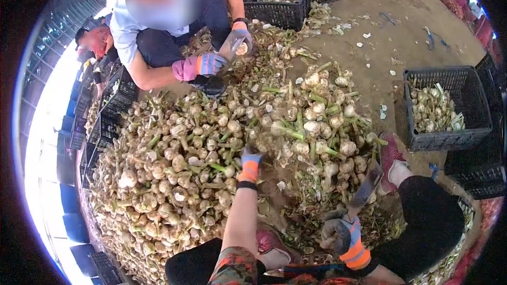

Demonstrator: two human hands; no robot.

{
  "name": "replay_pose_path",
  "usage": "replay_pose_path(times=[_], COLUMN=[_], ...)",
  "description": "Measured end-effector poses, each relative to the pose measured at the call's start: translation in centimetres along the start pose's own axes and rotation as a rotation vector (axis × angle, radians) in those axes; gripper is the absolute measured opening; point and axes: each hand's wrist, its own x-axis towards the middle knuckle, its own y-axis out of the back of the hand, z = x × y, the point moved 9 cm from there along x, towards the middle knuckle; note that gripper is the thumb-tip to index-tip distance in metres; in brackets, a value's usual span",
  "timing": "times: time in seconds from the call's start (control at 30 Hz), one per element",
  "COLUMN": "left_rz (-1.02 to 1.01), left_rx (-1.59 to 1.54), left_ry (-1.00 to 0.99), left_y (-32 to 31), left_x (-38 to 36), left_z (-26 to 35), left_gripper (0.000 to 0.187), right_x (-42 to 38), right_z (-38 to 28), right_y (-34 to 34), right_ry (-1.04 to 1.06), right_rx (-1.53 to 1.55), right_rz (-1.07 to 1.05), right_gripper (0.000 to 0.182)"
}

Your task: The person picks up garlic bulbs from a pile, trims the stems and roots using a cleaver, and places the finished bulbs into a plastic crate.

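My left hand point(251, 164), in a grey, orange and blue glove, reaches to the inner edge of a large heap of garlic bulbs point(174, 174). Its fingers are blurred among the bulbs, so I cannot make out whether they grip one. My right hand point(342, 236), gloved alike, is closed round the handle of a knife point(365, 189). The broad blade points up and away, beside a second, smaller garlic pile point(322, 126) with green stems. Cut stems and loose skins point(306, 200) lie on the ground between my feet.
Opposite me a person point(158, 37) crouches, with a blade and a garlic bulb in gloved hands. A black crate point(449, 140) of garlic stands at right; more black crates point(277, 13) are at the back and along the left. My shoe point(391, 161) is beside the smaller pile.
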Motion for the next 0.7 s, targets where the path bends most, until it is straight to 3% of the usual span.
replay_pose_path(times=[0.03, 0.07, 0.13, 0.17, 0.23, 0.27, 0.3, 0.33, 0.37, 0.4, 0.43, 0.5, 0.57, 0.6, 0.63, 0.67, 0.7], left_rz=[0.056, 0.127, 0.220, 0.102, -0.008, 0.034, 0.078, 0.219, 0.205, 0.215, 0.222, 0.310, 0.293, 0.210, 0.127, 0.076, 0.067], left_rx=[0.312, 0.625, 0.742, 0.375, 0.010, 0.192, 0.372, -0.373, -0.775, -1.257, -1.647, -0.895, -0.984, -0.858, -0.731, -0.908, -0.908], left_ry=[-0.044, -0.071, 0.041, 0.135, 0.222, 0.319, 0.410, 0.390, 0.379, 0.388, 0.430, -0.003, -0.005, -0.108, -0.217, -0.224, -0.228], left_y=[-1.9, -3.8, -3.2, -3.1, -2.1, -0.7, 0.5, 0.1, -0.4, -1.0, -1.5, 2.6, 4.4, 5.0, 5.5, 6.3, 6.5], left_x=[1.6, 3.1, 1.6, 0.3, -4.2, -7.8, -10.0, -11.0, -11.9, -12.8, -13.9, -17.5, -20.4, -21.3, -23.5, -26.9, -27.3], left_z=[-3.7, -7.2, -5.6, -5.3, 0.1, 4.6, 6.9, 4.8, 3.3, 1.8, 0.4, 6.2, 10.1, 12.7, 16.2, 22.9, 23.3], left_gripper=[0.080, 0.084, 0.084, 0.084, 0.085, 0.082, 0.079, 0.074, 0.069, 0.065, 0.061, 0.057, 0.055, 0.054, 0.053, 0.049, 0.049], right_x=[-0.3, 1.4, 0.6, 0.2, -2.3, -1.2, 0.9, 0.6, 0.2, -2.3, -2.9, -4.3, -6.1, -6.7, -8.9, -9.9, -10.4], right_z=[0.1, -1.0, -2.0, -2.5, -2.8, -2.2, -1.5, -1.5, -1.5, -2.7, -2.3, -1.4, -2.9, -2.9, -2.9, -2.6, -2.4], right_y=[0.1, 3.0, 1.9, 1.2, -5.7, -3.3, 0.2, -0.3, -0.9, -5.8, -7.2, -9.8, -11.6, -12.2, -13.2, -14.3, -14.5], right_ry=[-0.050, 0.140, 0.210, 0.245, 0.093, 0.090, 0.133, 0.155, 0.179, 0.234, 0.189, 0.061, 0.320, 0.328, 0.503, 0.660, 0.668], right_rx=[0.038, -0.177, -0.149, -0.136, -0.135, -0.136, -0.216, -0.258, -0.299, -0.428, -0.200, 0.266, -0.287, -0.294, -0.765, -1.231, -1.227], right_rz=[0.052, 0.037, 0.045, 0.049, 0.056, 0.052, -0.043, -0.097, -0.150, -0.121, -0.191, -0.303, -0.317, -0.327, -0.325, -0.292, -0.286], right_gripper=[0.079, 0.077, 0.068, 0.064, 0.053, 0.053, 0.064, 0.070, 0.076, 0.072, 0.066, 0.054, 0.025, 0.025, 0.023, 0.022, 0.022])
